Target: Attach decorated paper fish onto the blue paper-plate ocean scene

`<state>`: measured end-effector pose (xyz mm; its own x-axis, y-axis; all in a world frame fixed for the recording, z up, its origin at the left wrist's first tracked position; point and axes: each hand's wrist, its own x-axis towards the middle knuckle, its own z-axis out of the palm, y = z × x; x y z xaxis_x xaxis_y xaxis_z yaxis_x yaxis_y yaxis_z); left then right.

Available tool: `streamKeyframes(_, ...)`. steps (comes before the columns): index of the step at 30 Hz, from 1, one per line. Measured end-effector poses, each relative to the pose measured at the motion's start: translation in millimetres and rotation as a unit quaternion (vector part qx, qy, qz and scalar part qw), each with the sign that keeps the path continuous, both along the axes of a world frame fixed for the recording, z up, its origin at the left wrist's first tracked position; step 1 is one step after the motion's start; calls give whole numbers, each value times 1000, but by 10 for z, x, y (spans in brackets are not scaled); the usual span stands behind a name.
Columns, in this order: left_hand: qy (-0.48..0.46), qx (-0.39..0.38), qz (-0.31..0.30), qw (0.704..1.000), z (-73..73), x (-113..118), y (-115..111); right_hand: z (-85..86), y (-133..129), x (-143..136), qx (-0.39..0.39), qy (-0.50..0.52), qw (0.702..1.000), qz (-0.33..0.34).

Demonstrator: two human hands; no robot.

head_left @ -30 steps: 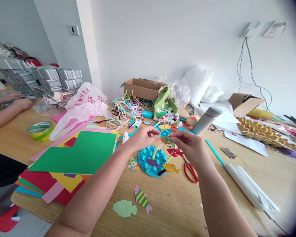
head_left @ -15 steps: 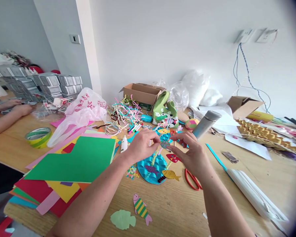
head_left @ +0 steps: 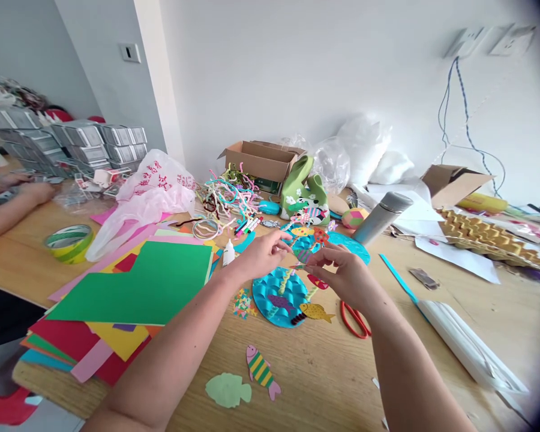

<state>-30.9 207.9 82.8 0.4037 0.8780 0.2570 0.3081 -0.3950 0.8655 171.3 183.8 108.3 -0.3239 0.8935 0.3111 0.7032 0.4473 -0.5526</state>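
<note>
My right hand (head_left: pixel 344 270) is closed, thumb and finger pinching a small striped paper fish (head_left: pixel 303 257) above the table. My left hand (head_left: pixel 263 255) hovers just left of it, fingers loosely stretched and apart from the fish. Below them lies a round blue woven paper piece (head_left: pixel 279 291) with a purple fish (head_left: pixel 279 303), a yellow fish (head_left: pixel 317 312) and curly strips on it. Nearer me are a pink fish with green and yellow stripes (head_left: pixel 261 369) and a plain light green fish (head_left: pixel 228 390). Red-handled scissors (head_left: pixel 354 319) rest beside the right wrist.
Coloured paper sheets (head_left: pixel 135 288) are stacked at left near yellow tape (head_left: pixel 69 243). A white glue bottle (head_left: pixel 228 253), pipe cleaners (head_left: pixel 229 198), a green felt bag (head_left: pixel 301 195) and a metal flask (head_left: pixel 382 219) stand behind. Another person's hands (head_left: pixel 36 193) work at far left.
My left fingers have loosened from their pinch beside the small fish and stretched out. The fish has tilted in my right fingers. The view has shifted slightly.
</note>
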Motion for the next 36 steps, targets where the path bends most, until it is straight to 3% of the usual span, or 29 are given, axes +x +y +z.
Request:
streamKeyframes(4, 21, -57, -17, 998, -105, 53, 58, -72, 49, -5, -54, 4, 999, 4)
streamKeyframes(9, 56, -46, -21, 997, -102, 87, 19, -95, 65, -28, -57, -7, 998, 39)
streamKeyframes(17, 80, 71, 58, 993, -27, 40, 3, -98, 85, -15, -65, 14, 998, 20)
streamKeyframes(21, 118, 132, 69, 982, -9, 49, 0, -151, 110, -1, -27, 6, 1000, -4)
streamKeyframes(28, 149, 131, 2, 980, -73, 85, -7, -238, 129, 7, -29, -21, 999, 1)
streamKeyframes(36, 143, 98, -22, 985, -43, 66, -28, -268, 126, -55, -34, -34, 998, -39)
